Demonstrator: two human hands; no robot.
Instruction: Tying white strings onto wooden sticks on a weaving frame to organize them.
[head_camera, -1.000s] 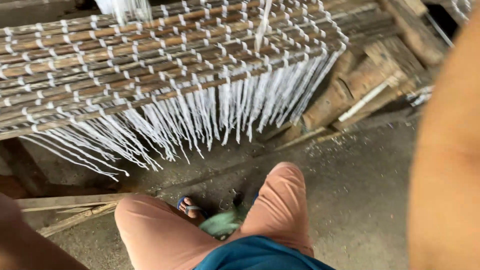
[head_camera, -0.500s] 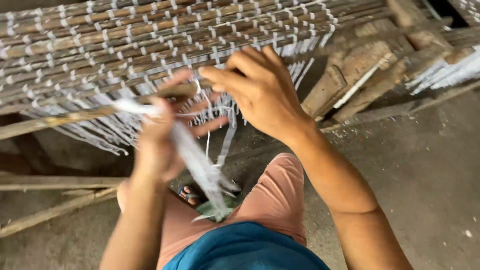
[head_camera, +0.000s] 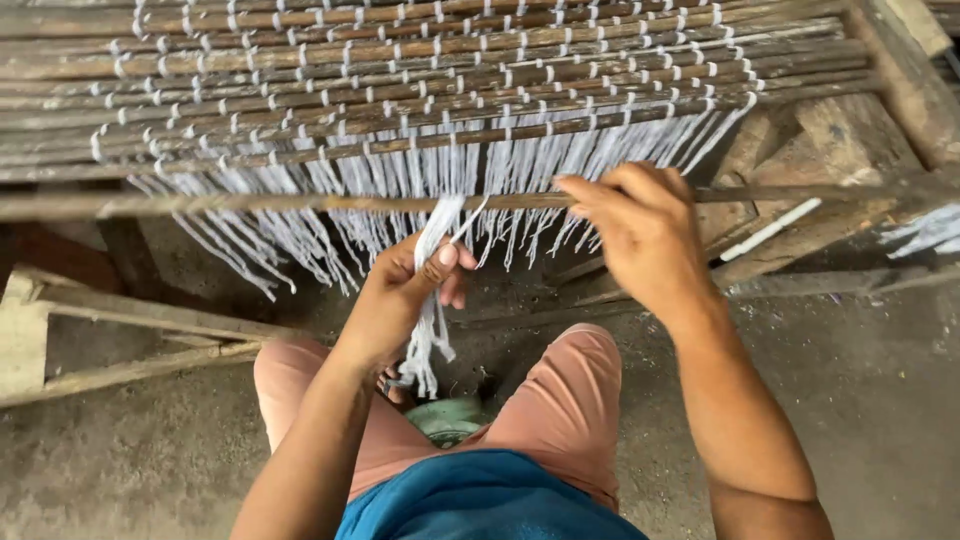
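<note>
Pinching a soft, limp bundle of white cotton strings, the left hand grips mid-length; the right hand closes on a thin, light, stiff brown stick below the woven mat.

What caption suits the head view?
Left hand grips white strings; right hand holds thin stick below mat.

A loose stick lies before the strung mat, strings hanging beneath.

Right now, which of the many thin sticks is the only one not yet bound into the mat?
The loose stick under the right hand, lying apart below the mat; others are tied.
</note>
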